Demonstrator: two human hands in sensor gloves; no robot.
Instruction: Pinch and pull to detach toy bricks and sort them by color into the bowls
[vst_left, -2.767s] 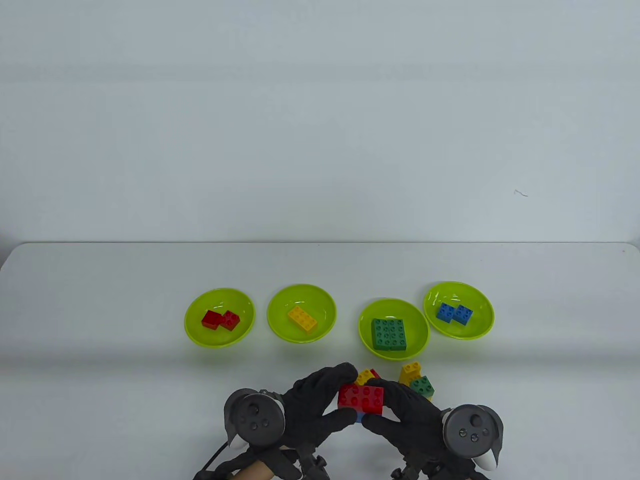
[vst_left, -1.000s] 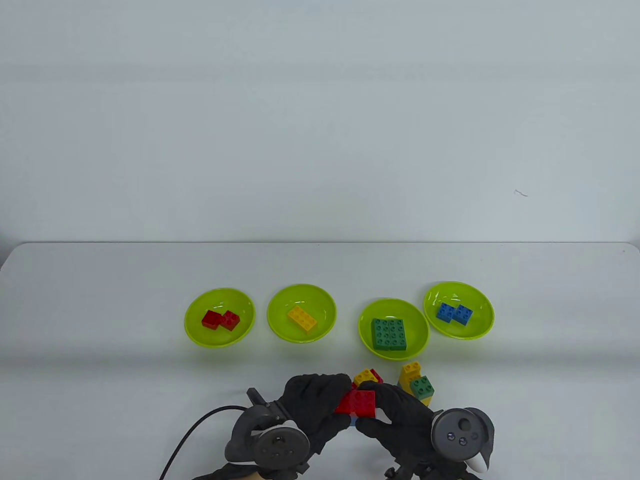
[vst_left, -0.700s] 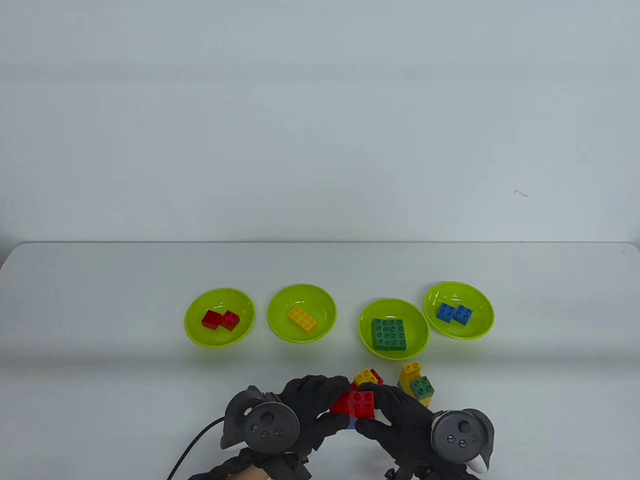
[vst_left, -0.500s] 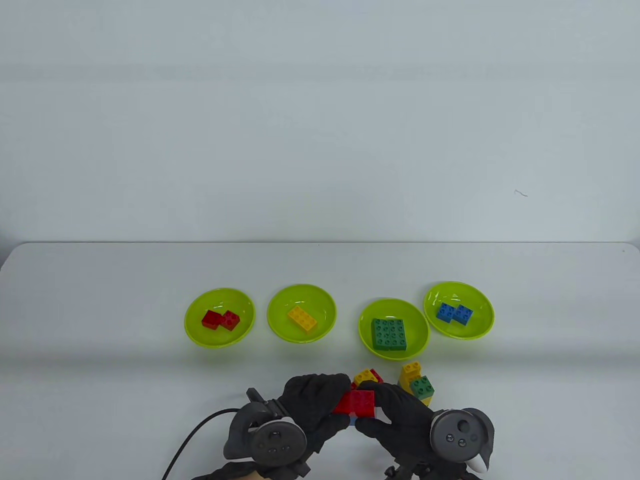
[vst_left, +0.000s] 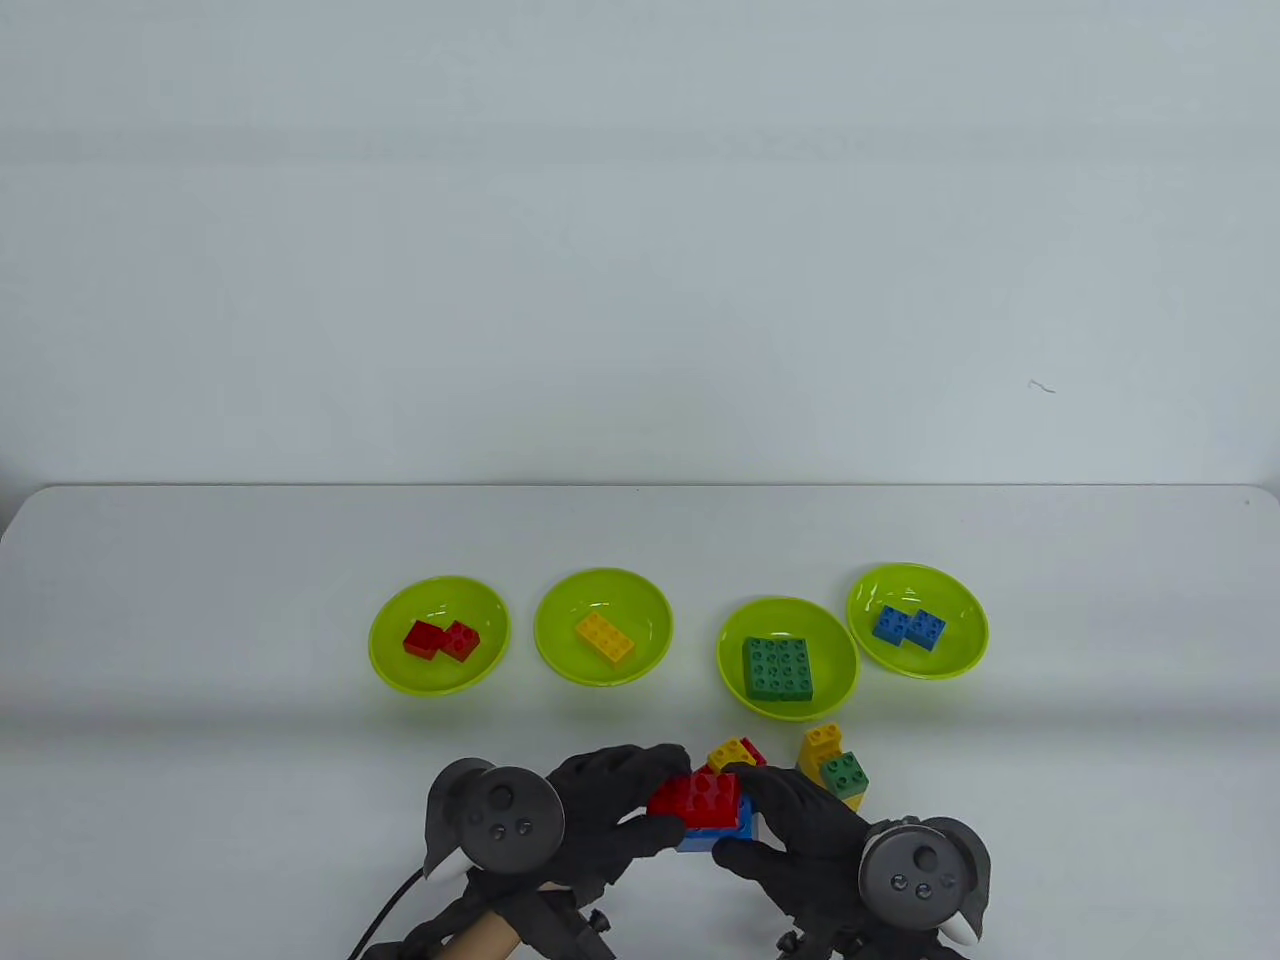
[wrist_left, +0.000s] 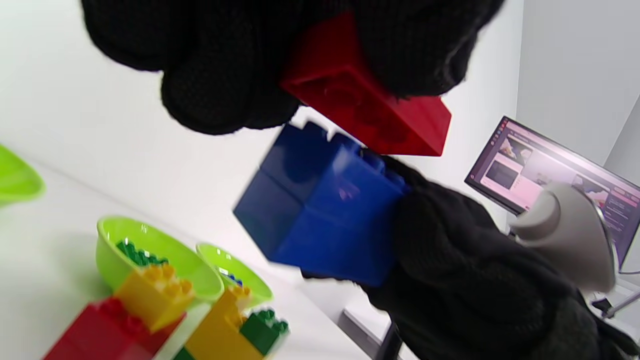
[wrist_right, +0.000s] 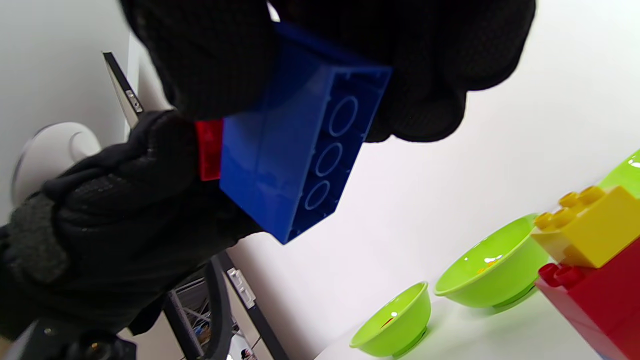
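Red brick (vst_left: 697, 797) in left grip (vst_left: 600, 815), blue brick (vst_left: 722, 830) in right grip (vst_left: 800, 835), near table edge.

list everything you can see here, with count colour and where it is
bowls: 4, lime green, in a row across the table
red bricks in a bowl: 2, far left bowl
yellow brick in a bowl: 1, second bowl from left
green bricks in a bowl: one flat block, count unclear, third bowl
blue bricks in a bowl: 2, far right bowl
yellow and red stack: 1, on the table behind the hands
yellow and green stack: 1, on the table right of that
red brick: 1, held in the left hand, lifting off the blue brick
blue brick: 1, held in the right hand
table: 1, white
monitor: 1, lit, left wrist view
left hand: black glove, grey tracker
right hand: black glove, grey tracker
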